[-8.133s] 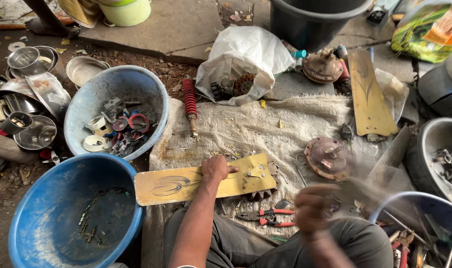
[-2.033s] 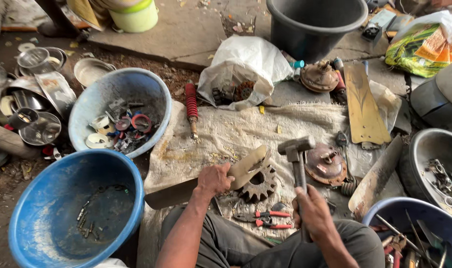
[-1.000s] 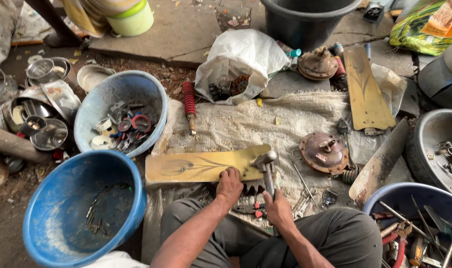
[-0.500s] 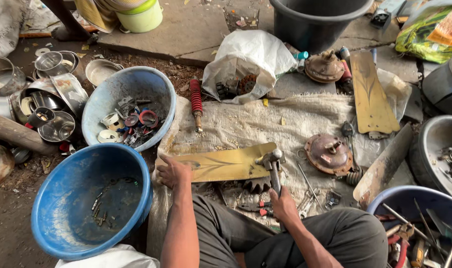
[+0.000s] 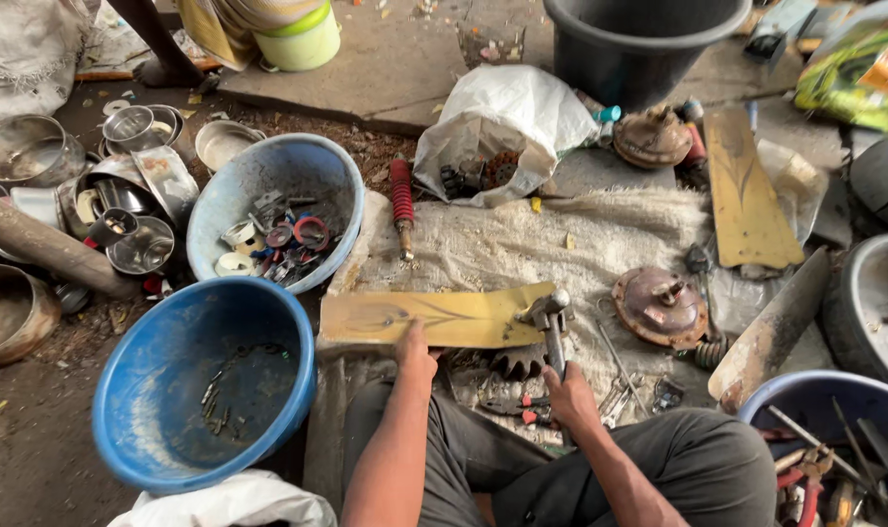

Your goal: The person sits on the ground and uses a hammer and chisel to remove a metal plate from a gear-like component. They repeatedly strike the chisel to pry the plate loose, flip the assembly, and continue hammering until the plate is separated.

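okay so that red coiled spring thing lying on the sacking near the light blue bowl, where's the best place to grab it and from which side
Probably around the red spring shock absorber at its coiled middle, coming from above. It lies flat on the sacking, pointing away from the person, so fingers can close across the coil from both sides. The thin rod at its near end offers less to hold.

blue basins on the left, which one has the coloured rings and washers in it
The paler, farther basin, beside the red spring. The darker blue basin nearer the left hand holds only a few small dark bits.
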